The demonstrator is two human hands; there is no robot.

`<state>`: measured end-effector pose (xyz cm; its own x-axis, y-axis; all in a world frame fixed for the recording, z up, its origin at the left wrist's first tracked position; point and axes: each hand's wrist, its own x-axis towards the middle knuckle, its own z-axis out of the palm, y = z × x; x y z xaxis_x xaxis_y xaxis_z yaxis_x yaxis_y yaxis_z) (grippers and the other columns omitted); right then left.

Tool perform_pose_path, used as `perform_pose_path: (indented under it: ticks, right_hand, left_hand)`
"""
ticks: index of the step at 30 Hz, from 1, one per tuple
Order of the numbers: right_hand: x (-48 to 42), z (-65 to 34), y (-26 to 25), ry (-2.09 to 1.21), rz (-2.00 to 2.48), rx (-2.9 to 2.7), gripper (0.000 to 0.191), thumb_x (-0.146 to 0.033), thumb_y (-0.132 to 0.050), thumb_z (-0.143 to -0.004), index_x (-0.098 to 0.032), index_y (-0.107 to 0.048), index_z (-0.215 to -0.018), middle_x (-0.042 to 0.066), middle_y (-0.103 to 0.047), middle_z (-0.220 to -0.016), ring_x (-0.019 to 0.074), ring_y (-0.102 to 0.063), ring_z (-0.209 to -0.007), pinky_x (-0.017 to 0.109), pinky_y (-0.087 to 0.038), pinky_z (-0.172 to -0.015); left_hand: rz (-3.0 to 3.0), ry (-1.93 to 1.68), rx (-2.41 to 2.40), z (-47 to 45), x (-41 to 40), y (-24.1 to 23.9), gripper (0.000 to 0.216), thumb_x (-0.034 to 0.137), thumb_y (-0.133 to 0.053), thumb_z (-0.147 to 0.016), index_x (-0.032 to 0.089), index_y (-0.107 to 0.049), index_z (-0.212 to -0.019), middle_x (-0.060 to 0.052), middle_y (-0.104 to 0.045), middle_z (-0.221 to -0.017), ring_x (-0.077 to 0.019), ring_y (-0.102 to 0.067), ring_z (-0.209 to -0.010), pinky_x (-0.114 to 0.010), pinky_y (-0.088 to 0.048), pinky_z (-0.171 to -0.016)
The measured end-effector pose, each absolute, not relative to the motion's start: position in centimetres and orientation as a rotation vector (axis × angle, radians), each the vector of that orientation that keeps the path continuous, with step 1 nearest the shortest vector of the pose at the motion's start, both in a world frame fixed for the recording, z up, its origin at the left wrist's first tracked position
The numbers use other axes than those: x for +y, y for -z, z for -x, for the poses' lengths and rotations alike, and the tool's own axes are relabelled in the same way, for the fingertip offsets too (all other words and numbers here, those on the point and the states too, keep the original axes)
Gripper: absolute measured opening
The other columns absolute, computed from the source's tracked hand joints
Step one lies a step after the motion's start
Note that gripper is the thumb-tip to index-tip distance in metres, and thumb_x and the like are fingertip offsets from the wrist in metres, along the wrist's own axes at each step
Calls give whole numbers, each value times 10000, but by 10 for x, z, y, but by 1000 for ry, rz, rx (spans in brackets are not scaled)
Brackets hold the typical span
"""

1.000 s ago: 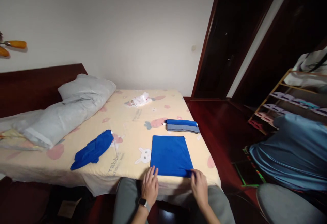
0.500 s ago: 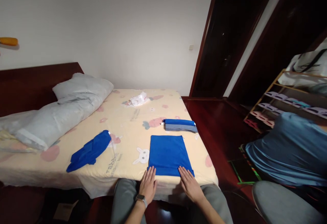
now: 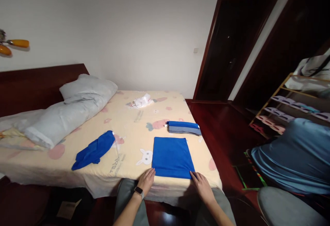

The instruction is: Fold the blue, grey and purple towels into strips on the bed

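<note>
A blue cloth, laid out nearly square, lies flat on the bed close to its front edge. At its near left corner is my left hand, with a watch on the wrist and the fingers closed on the cloth's edge. My right hand pinches the near right corner, the thumb mostly hidden. Just beyond the square lie two narrow folded cloths side by side, a blue one and a grey-blue one. Off to the left rests a crumpled blue cloth.
The bed has a cream sheet with rabbit and carrot prints. A grey quilt is heaped by the headboard, and a white plastic bag sits toward the wall. To the right stand a shoe rack and something draped in blue fabric.
Both hands have shifted outward, from lying flat on the near part of the blue cloth to its two near corners. The view has turned slightly left.
</note>
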<state>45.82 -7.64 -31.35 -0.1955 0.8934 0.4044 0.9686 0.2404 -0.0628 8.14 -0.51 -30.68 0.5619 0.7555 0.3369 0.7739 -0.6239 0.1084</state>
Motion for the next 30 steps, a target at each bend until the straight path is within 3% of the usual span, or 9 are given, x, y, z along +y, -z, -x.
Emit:
perform_pose_path:
  ticks: [6,12,17,21,25,30]
  right_hand:
    - [-93,-462,303,237,1582,-2311,543,-38,-437,-845,-234,-631,-1314,82,-725,-1148,265,-660,-1018,399,-552,-890]
    - [-102,-464,303,-211,1600,-2154,435,-210,-468,-917,-228,-643,-1315,81,-675,-1300,277,-629,-1179,426,-521,-1017]
    - [-98,-464,288,-558,1670,-1804,440,-324,-397,-934,-236,-702,-1240,101,-706,-1226,280,-650,-1150,424,-520,-1019]
    - [-98,-469,276,-639,1607,-1813,435,-367,-430,-928,-239,-701,-1242,100,-695,-1239,274,-629,-1171,424,-485,-1044]
    - [-92,-467,285,-713,1637,-1606,479,-475,-487,-849,-200,-737,-1151,115,-736,-1139,296,-656,-1102,441,-502,-1012]
    - [-74,-453,305,-794,1679,-1175,579,-618,-522,-748,-153,-718,-1031,148,-765,-1028,320,-714,-993,431,-563,-909]
  left_hand:
    - [2773,528,-1289,-67,-17,292,374,82,-405,-959,227,-680,-1168,-65,-729,-1202,-203,-653,-1174,-369,-537,-1029]
    - [2893,776,-1468,-58,-22,290,443,59,-462,-889,277,-644,-1228,-20,-691,-1298,-177,-627,-1225,-356,-510,-1085]
    - [2783,920,-1692,-63,-17,292,388,91,-438,-912,256,-693,-1153,-40,-757,-1121,-173,-709,-1040,-327,-593,-936]
    - [2859,1016,-1590,-64,-19,292,420,74,-431,-897,275,-708,-1141,-43,-743,-1154,-202,-673,-1100,-398,-558,-992]
    - [2833,1281,-1774,-69,-18,299,376,117,-480,-869,265,-705,-1131,-53,-743,-1115,-216,-667,-1090,-418,-551,-993]
    - [2578,1408,-2075,-84,-7,314,325,259,-485,-902,199,-645,-1178,-89,-734,-1083,-209,-714,-968,-377,-601,-867]
